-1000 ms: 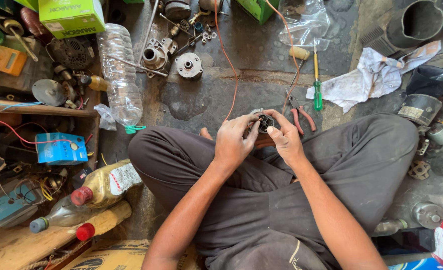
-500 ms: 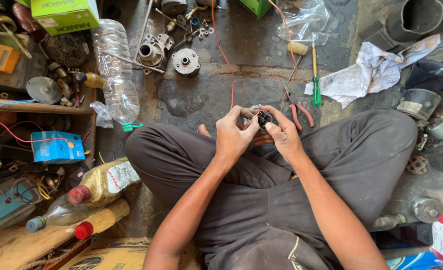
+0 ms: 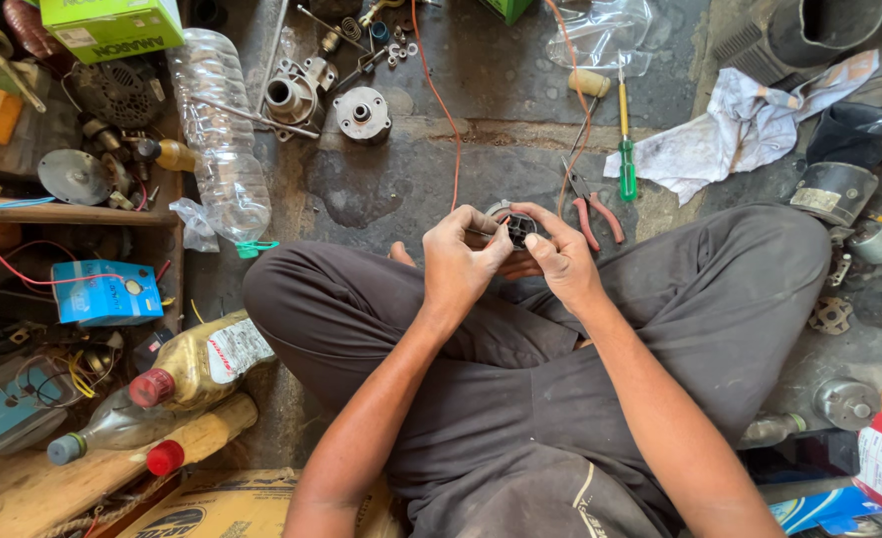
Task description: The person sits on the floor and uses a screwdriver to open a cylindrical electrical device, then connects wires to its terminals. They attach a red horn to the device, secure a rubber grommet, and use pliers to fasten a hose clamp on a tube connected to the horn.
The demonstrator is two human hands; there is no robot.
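View from my head, looking down as I sit cross-legged on the floor (image 3: 520,110). My left hand (image 3: 466,261) and right hand (image 3: 560,257) meet just above my crossed shins, both grasping a small round motor part (image 3: 516,225), dark in the middle with a grey rim. The fingers of each hand curl round its sides and the thumbs press near its face; part of it is hidden behind my fingers, so I cannot tell its full shape. An orange wire (image 3: 448,120) runs down the floor towards the part.

Just beyond my right hand lie red-handled pliers (image 3: 600,214), and near them a screwdriver (image 3: 626,149) with a yellow and green handle. A white rag (image 3: 750,130) lies farther right, beside grey motor housings (image 3: 834,191). Ahead of my left hand, well apart from it, sit two grey metal end caps (image 3: 361,115) and a clear plastic bottle (image 3: 217,130) lying on its side, with its green cap towards my knee.

By my left knee lie a yellowish oil bottle (image 3: 197,367) with a red cap and a second bottle (image 3: 112,428) with a blue cap. A blue box (image 3: 102,292) with a red wire rests beyond them, and a green box (image 3: 112,25) sits at the top left.
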